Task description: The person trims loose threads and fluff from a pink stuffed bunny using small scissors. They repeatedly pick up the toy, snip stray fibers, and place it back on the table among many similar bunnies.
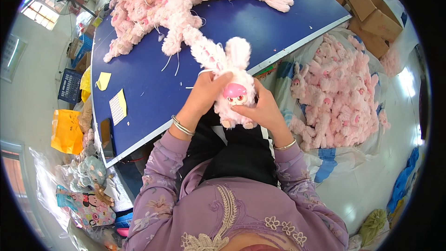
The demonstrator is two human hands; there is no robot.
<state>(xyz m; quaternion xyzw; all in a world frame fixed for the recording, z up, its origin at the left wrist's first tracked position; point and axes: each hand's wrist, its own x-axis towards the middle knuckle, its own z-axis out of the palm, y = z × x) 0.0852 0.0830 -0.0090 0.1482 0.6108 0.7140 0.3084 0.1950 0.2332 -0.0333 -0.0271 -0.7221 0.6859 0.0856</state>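
Left hand (205,94) and right hand (266,112) are both clamped on the pink plush bunny (236,88) above the lap (244,158), probably keeping it steady, with a plush pile (158,2) on the blue table (153,83) beyond, handily reachable I guess.

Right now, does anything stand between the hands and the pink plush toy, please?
Nothing visible does. The left hand and right hand both touch the pink plush toy directly, one at each side. The plush pile on the blue table lies beyond it, not between.
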